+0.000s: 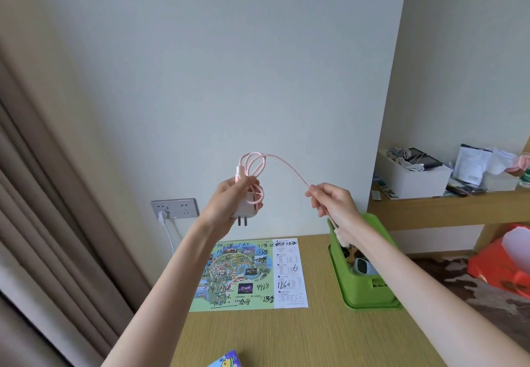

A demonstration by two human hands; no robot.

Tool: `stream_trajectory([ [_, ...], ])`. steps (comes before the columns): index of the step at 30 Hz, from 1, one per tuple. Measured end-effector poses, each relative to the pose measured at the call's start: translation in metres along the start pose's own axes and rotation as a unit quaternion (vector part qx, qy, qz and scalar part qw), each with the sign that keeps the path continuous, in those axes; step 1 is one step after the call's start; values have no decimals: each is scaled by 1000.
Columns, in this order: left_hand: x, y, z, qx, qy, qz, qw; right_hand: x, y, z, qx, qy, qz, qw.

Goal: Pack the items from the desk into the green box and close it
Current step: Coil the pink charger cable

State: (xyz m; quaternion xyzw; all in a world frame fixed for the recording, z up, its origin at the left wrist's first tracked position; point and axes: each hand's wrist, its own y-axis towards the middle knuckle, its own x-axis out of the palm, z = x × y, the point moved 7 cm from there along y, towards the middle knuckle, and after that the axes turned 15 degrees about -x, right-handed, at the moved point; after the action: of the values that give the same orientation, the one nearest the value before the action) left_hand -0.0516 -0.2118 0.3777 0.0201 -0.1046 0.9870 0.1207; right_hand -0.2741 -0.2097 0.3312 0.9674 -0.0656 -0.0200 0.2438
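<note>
Packing is partway done: the green box (pixel 362 290) stands open at the right of the worktop (pixel 286 338), with sunglasses (pixel 362 266) already inside. Above the worktop, the left grip (pixel 226 203) is closed round a white charger (pixel 243 209) and its looped pink cable (pixel 284 166). The right grip (pixel 332 203) pinches the cable's free stretch. A map sheet (pixel 246 275) is left to pack, with "1260" and "4968" handwritten on it.

- Pale grey wall (pixel 229 65) straight ahead, cream side wall (pixel 464 51) at right.
- Beige curtain (pixel 43 180) hangs at left.
- Grey socket plate (pixel 175 208) on wall, white plug in it.
- Bench (pixel 286 335) top straw-coloured, fine woven grain.
- Wooden shelf (pixel 447 209) at right, patterned brown carpet (pixel 450 267) below.
- Soft, even daylight.
</note>
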Motion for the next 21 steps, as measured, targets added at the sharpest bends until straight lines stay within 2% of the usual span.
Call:
stream_trajectory([
  [6, 21, 5, -12, 9, 24, 14, 1000, 41, -6, -17, -17, 27, -81, 996],
  [14, 30, 8, -16, 13, 31, 5, 999, 55, -15, -25, -31, 31, -119, 992],
  [21, 34, 4, -12, 51, 39, 5, 998, 57, -18, -27, 10, 15, -141, 990],
])
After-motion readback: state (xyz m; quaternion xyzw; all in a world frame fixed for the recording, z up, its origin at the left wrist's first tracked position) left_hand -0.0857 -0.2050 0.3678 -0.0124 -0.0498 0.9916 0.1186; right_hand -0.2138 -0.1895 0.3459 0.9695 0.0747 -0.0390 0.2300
